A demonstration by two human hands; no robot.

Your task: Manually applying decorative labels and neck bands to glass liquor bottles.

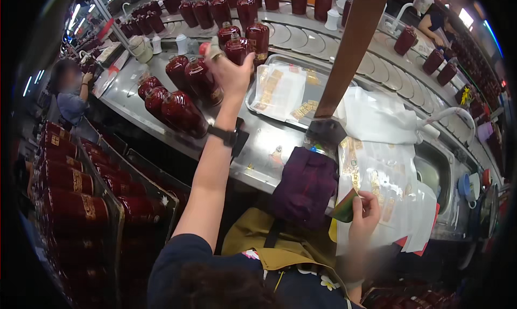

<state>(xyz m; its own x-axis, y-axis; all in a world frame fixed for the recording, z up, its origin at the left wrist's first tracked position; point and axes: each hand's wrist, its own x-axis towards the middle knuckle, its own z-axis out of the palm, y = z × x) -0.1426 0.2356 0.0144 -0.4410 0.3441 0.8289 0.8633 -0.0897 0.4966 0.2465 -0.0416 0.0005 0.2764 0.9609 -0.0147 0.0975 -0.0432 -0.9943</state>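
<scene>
Left hand [232, 72] reaches far, fingers wrapped around the neck of a dark red bottle [237, 49] on the steel counter [258, 142]. Right hand [365, 215], near right, pinches a green-gold label [346, 206] over the label sheets [388, 185].

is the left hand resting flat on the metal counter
No, the left hand is raised above the steel counter, reaching among the dark red bottles.

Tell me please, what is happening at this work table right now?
A person stands at a steel counter beside a curved conveyor. The left hand is raised among dark red bottles on the counter, closed around a small cap-like piece. The right hand holds a small green and gold label near clear sheets of gold labels. Other workers sit farther along the line.
</scene>
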